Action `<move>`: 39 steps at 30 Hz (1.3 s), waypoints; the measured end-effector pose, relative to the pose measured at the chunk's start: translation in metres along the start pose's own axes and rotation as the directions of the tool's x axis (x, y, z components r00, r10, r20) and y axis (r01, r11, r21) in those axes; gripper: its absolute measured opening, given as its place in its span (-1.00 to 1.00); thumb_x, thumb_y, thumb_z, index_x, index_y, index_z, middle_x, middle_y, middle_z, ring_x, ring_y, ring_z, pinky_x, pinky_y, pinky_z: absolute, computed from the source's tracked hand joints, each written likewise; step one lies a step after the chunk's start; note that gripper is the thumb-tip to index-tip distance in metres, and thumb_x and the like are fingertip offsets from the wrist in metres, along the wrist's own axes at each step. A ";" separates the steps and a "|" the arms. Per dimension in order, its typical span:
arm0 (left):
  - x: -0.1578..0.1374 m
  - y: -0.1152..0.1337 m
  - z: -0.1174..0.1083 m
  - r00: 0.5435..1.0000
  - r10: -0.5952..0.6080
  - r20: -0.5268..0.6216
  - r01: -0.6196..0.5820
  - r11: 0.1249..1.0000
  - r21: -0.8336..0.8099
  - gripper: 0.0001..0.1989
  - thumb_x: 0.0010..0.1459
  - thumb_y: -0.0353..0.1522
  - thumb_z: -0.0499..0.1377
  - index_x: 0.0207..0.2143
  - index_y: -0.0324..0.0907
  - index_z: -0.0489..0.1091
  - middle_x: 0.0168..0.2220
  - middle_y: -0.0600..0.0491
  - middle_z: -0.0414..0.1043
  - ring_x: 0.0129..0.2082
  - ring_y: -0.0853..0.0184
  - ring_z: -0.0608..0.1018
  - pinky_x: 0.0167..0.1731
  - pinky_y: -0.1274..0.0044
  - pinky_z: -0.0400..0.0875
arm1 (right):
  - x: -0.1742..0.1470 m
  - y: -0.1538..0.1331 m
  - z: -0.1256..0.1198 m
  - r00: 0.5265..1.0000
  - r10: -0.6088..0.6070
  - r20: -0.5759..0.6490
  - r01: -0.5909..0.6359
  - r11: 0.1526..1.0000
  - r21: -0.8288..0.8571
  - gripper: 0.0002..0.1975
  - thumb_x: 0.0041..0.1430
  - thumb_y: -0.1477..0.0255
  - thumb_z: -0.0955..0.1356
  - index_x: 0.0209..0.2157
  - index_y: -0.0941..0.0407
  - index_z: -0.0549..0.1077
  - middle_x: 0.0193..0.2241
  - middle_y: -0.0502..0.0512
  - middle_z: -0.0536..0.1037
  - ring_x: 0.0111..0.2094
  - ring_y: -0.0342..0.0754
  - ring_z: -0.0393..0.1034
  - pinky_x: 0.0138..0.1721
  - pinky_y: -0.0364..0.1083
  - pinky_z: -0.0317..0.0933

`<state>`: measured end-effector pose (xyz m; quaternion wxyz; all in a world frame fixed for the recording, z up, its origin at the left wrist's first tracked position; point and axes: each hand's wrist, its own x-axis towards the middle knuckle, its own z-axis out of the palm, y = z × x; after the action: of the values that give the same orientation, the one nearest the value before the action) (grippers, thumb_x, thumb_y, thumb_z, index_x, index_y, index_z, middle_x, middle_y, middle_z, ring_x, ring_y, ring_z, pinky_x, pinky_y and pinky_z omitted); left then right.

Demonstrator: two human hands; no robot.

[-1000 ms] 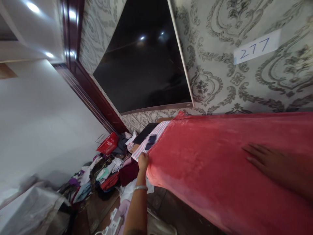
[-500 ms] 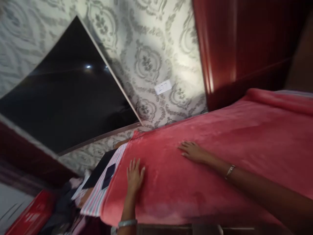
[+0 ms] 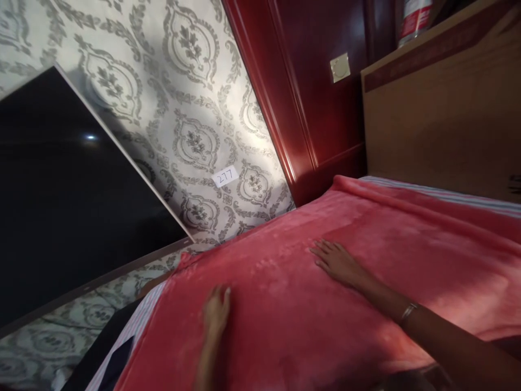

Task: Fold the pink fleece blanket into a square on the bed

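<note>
A red plush blanket (image 3: 268,326) lies spread across a flat surface, fairly smooth, with a raised fold toward its far right end. My right hand (image 3: 337,263) rests palm down on the middle of it, fingers stretched out, a thin bracelet on the wrist. Nearer the blanket's left end, my left hand (image 3: 215,310) touches the cloth, somewhat blurred, with the thumb apart from the fingers. Neither hand holds anything. From under the left edge a striped cloth (image 3: 140,317) shows, with a dark flat object (image 3: 116,365) on it.
To the left a large black television screen (image 3: 81,206) stands before patterned wallpaper (image 3: 195,141). A paper label (image 3: 225,176) reading 277 is stuck there. Dark red wood panelling (image 3: 309,103) rises behind the blanket. A big cardboard box (image 3: 439,119) borders the far right end.
The view has swung right, bringing the cardboard box and wall plate into sight. My right hand has slid right along the blanket. My left hand's fingers look less spread than before.
</note>
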<state>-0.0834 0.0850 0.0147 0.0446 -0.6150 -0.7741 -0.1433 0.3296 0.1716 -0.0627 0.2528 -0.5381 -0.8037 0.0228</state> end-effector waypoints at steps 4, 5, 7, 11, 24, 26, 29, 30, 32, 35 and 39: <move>0.048 0.124 0.031 0.975 0.213 0.062 -0.202 0.967 -0.153 -0.54 0.31 -0.32 0.04 0.22 -0.20 0.36 0.29 -0.11 0.32 0.31 0.25 0.35 0.27 0.47 0.22 | 0.001 -0.006 -0.004 1.000 0.004 0.014 -0.004 0.999 0.034 -0.45 0.37 0.18 0.14 0.27 0.03 0.37 0.31 0.19 0.29 0.33 0.19 0.13 0.30 0.27 -0.01; 0.057 0.154 0.037 0.967 0.242 0.082 -0.225 0.959 -0.175 -0.51 0.31 -0.32 0.07 0.26 -0.22 0.32 0.33 -0.13 0.25 0.32 0.25 0.32 0.27 0.48 0.21 | 0.001 -0.007 -0.006 1.000 0.004 0.023 -0.005 0.999 0.044 -0.45 0.37 0.18 0.14 0.27 0.04 0.38 0.30 0.19 0.29 0.33 0.18 0.13 0.30 0.27 -0.01; 0.070 0.206 0.048 0.952 0.289 0.097 -0.269 0.946 -0.179 -0.47 0.33 -0.30 0.06 0.32 -0.22 0.23 0.38 -0.15 0.14 0.37 0.25 0.25 0.30 0.48 0.16 | 0.002 -0.007 -0.010 0.999 0.007 0.037 -0.010 0.998 0.060 -0.46 0.37 0.19 0.14 0.26 0.05 0.39 0.30 0.20 0.31 0.33 0.18 0.13 0.30 0.26 -0.01; 0.075 0.259 0.065 0.951 0.294 0.090 -0.280 0.950 -0.141 -0.47 0.36 -0.28 -0.02 0.34 -0.19 0.21 0.41 -0.18 0.06 0.42 0.11 0.10 0.35 0.21 0.04 | 0.002 -0.006 -0.018 0.998 0.028 0.062 -0.036 0.993 0.116 -0.45 0.37 0.20 0.15 0.28 0.05 0.37 0.30 0.18 0.29 0.34 0.16 0.12 0.33 0.25 -0.05; 0.071 0.266 0.079 0.929 0.282 0.239 -0.297 0.954 0.028 -0.40 0.37 -0.13 -0.10 0.38 -0.09 0.13 0.45 -0.11 -0.04 0.45 0.06 0.02 0.35 0.13 -0.05 | 0.043 0.075 -0.060 0.921 0.380 -0.081 -0.343 0.894 0.288 -0.48 0.31 0.32 0.17 0.25 0.04 0.39 0.21 0.10 0.43 0.20 0.08 0.34 0.22 0.04 0.22; 0.071 0.267 0.080 0.931 0.279 0.235 -0.291 0.956 0.022 -0.39 0.37 -0.11 -0.10 0.38 -0.11 0.13 0.45 -0.11 -0.04 0.45 0.06 0.02 0.36 0.12 -0.07 | 0.060 0.126 -0.092 0.848 0.511 -0.142 -0.469 0.847 0.250 -0.47 0.33 0.39 0.15 0.29 0.02 0.33 0.24 0.10 0.39 0.24 0.10 0.30 0.23 0.07 0.20; 0.070 0.268 0.081 0.933 0.274 0.236 -0.287 0.957 0.025 -0.39 0.36 -0.12 -0.10 0.38 -0.12 0.13 0.45 -0.12 -0.04 0.44 0.05 0.03 0.36 0.12 -0.08 | 0.074 0.198 -0.132 0.709 0.681 -0.184 -0.655 0.732 0.189 -0.48 0.39 0.33 0.21 0.32 0.17 0.23 0.18 0.30 0.43 0.14 0.12 0.38 0.16 0.14 0.26; 0.070 0.268 0.081 0.932 0.274 0.236 -0.288 0.957 0.026 -0.39 0.36 -0.11 -0.09 0.38 -0.12 0.13 0.45 -0.12 -0.04 0.44 0.05 0.03 0.36 0.12 -0.07 | 0.076 0.216 -0.140 0.673 0.716 -0.186 -0.697 0.698 0.165 -0.48 0.39 0.28 0.24 0.30 0.16 0.24 0.17 0.30 0.42 0.12 0.08 0.39 0.15 0.16 0.27; 0.069 0.268 0.082 0.934 0.273 0.230 -0.286 0.958 0.025 -0.39 0.36 -0.11 -0.09 0.38 -0.12 0.14 0.44 -0.12 -0.03 0.44 0.04 0.03 0.35 0.12 -0.06 | 0.077 0.247 -0.147 0.612 0.773 -0.166 -0.767 0.632 0.114 -0.50 0.38 0.21 0.27 0.23 0.17 0.30 0.11 0.27 0.45 0.06 0.04 0.42 0.09 0.14 0.31; 0.068 0.268 0.084 0.938 0.269 0.218 -0.279 0.960 0.013 -0.39 0.35 -0.12 -0.08 0.37 -0.11 0.16 0.44 -0.10 0.00 0.44 0.05 0.04 0.35 0.12 -0.05 | 0.079 0.278 -0.147 0.545 0.832 -0.103 -0.834 0.551 0.035 -0.57 0.38 0.20 0.27 0.09 0.21 0.41 -0.02 0.24 0.52 -0.05 -0.01 0.46 0.01 0.08 0.35; 0.067 0.267 0.084 0.941 0.263 0.211 -0.267 0.964 -0.010 -0.39 0.34 -0.11 -0.07 0.36 -0.10 0.18 0.44 -0.09 0.01 0.44 0.06 0.05 0.36 0.12 -0.08 | 0.086 0.302 -0.143 0.499 0.866 -0.045 -0.867 0.497 -0.046 -0.61 0.41 0.23 0.23 0.00 0.22 0.47 -0.05 0.24 0.55 -0.07 -0.01 0.47 -0.02 0.06 0.34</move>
<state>0.1677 0.2251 -0.0050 -0.0128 -0.7248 -0.6860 -0.0628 0.6236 0.3402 0.0020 0.1966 -0.8760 -0.4247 0.1168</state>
